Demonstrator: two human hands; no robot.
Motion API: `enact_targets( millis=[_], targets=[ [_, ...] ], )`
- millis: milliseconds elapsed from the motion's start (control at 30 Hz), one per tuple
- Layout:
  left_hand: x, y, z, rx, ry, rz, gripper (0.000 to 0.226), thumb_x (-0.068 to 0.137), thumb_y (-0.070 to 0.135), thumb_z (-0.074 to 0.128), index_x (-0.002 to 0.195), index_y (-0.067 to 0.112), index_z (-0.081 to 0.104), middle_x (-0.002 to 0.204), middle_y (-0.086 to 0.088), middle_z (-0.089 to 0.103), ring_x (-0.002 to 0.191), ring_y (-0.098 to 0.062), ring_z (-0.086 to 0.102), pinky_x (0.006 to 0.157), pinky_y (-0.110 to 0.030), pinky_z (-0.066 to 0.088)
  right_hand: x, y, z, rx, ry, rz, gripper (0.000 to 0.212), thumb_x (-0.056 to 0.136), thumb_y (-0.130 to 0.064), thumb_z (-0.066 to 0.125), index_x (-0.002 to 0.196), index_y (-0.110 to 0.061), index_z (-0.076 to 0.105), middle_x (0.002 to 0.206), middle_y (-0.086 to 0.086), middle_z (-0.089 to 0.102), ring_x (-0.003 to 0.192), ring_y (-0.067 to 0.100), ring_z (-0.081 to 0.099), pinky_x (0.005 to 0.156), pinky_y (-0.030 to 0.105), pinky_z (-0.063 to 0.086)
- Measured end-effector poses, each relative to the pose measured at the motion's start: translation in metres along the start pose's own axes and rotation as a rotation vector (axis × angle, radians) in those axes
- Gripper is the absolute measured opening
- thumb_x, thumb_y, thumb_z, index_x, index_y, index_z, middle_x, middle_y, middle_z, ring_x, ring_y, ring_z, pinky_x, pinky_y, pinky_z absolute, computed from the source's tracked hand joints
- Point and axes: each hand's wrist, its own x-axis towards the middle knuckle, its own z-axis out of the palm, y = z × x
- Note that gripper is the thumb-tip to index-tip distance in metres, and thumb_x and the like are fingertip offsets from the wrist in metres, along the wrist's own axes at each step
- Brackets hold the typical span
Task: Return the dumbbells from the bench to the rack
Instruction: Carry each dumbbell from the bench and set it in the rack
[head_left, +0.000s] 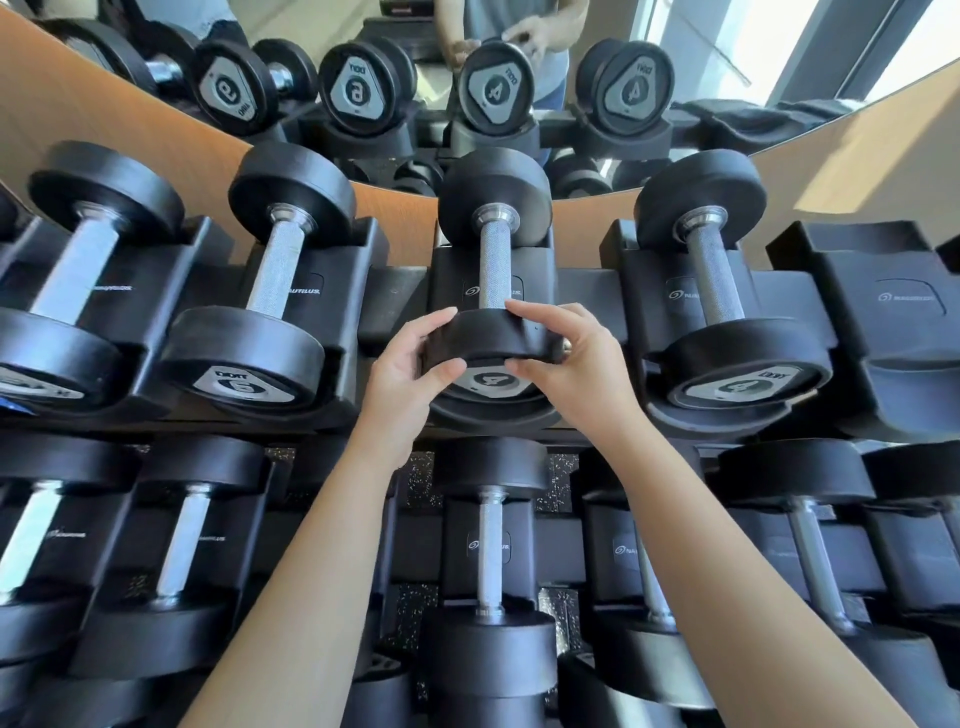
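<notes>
I see both hands on the near head of the dumbbell (493, 265) marked 4, which lies front to back in the middle cradle of the rack's (395, 306) upper row. My left hand (410, 364) pinches the left side of that head's rim, with its fingers curled over the top and its thumb on the numbered face. My right hand (576, 358) grips the right side of the rim the same way. The far head sits in the cradle by the wooden wall. I cannot tell whether the near head is fully seated or just clear of the cradle's lip.

Just to the right lies a second dumbbell marked 4 (711, 270), and beyond it an empty cradle (883, 312). To the left lies a dumbbell marked 6 (275, 265). More dumbbells fill the lower row (491, 551), nearer to me. A mirror (291, 21) on the far wall reflects the upper row.
</notes>
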Motion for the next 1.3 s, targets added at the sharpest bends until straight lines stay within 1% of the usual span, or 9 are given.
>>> enact_targets(
  millis=[100,267,500,633,733,833,967,1133,1300],
  targets=[
    [0.005,0.009,-0.006,0.304,-0.025,0.112,0.046,0.077,0.006,0.066,0.113,0.032,0.055,0.119,0.007,0.056,0.113,-0.008,0.051,0.101,-0.037,0.04,-0.006,0.012,-0.004,0.097,0.012,-0.038,0.058,0.071,-0.005,0.073,0.111,-0.043,0.055,0.099,-0.009,0.052,0.096,0.016,0.057,0.089,0.034,0.047],
    [0.004,0.023,0.013,0.619,-0.038,0.324,0.047,0.076,0.006,0.068,0.121,0.011,0.054,0.115,0.002,0.05,0.108,-0.009,0.046,0.095,-0.004,0.026,-0.012,0.027,-0.003,0.32,-0.023,0.013,0.057,0.071,-0.009,0.073,0.115,-0.04,0.055,0.112,-0.003,0.06,0.099,0.005,0.059,0.089,0.023,0.044],
    [0.004,0.024,0.012,0.555,-0.001,0.268,0.044,0.076,0.001,0.066,0.117,0.012,0.057,0.111,0.005,0.051,0.101,0.007,0.043,0.09,0.0,0.026,-0.007,0.035,-0.001,0.481,-0.1,0.056,0.053,0.067,-0.008,0.073,0.111,-0.034,0.058,0.115,0.006,0.06,0.108,0.023,0.056,0.099,0.047,0.044],
    [0.004,0.017,0.002,0.445,0.004,0.207,0.046,0.077,0.002,0.065,0.117,0.021,0.057,0.113,0.008,0.053,0.105,0.013,0.044,0.093,-0.005,0.029,-0.004,0.026,0.001,0.417,-0.095,0.038,0.053,0.066,-0.002,0.073,0.105,-0.035,0.06,0.108,0.001,0.063,0.098,0.013,0.059,0.092,0.035,0.047],
    [0.002,0.011,-0.003,0.244,0.017,0.089,0.05,0.078,0.0,0.062,0.112,0.036,0.057,0.12,0.004,0.055,0.116,-0.005,0.049,0.104,-0.029,0.035,0.001,0.016,-0.001,0.281,-0.107,0.034,0.054,0.068,0.003,0.074,0.106,-0.033,0.059,0.109,0.015,0.061,0.099,0.023,0.058,0.093,0.037,0.046],
    [0.0,0.004,-0.001,0.042,0.022,-0.017,0.053,0.08,-0.006,0.057,0.11,0.037,0.057,0.128,-0.008,0.054,0.12,-0.019,0.049,0.106,-0.045,0.036,0.004,0.007,-0.005,0.162,-0.11,0.047,0.056,0.067,0.001,0.075,0.113,-0.026,0.06,0.095,0.008,0.054,0.086,0.014,0.055,0.084,0.022,0.044],
    [-0.004,-0.006,0.0,-0.15,0.003,-0.08,0.047,0.084,-0.007,0.051,0.114,0.03,0.054,0.121,-0.004,0.055,0.116,-0.021,0.049,0.1,-0.04,0.036,0.006,-0.002,-0.003,0.02,-0.105,0.048,0.059,0.066,-0.003,0.077,0.116,-0.029,0.06,0.082,-0.009,0.046,0.088,0.018,0.053,0.086,0.019,0.041],
    [-0.003,-0.002,-0.001,-0.068,-0.028,-0.046,0.047,0.084,-0.005,0.054,0.117,0.029,0.051,0.127,-0.009,0.053,0.118,-0.021,0.048,0.105,-0.043,0.033,0.002,-0.002,-0.003,0.057,-0.089,0.058,0.06,0.067,-0.002,0.075,0.111,-0.039,0.056,0.089,-0.005,0.049,0.098,0.028,0.056,0.097,0.046,0.045],
    [-0.006,0.004,-0.002,0.241,0.0,0.095,0.051,0.082,0.004,0.062,0.121,0.033,0.049,0.13,0.003,0.051,0.122,-0.008,0.045,0.108,-0.041,0.033,-0.014,0.001,-0.001,0.126,0.007,0.06,0.061,0.075,-0.004,0.07,0.11,-0.049,0.05,0.105,-0.002,0.051,0.101,0.026,0.056,0.094,0.05,0.046]
  ],
)
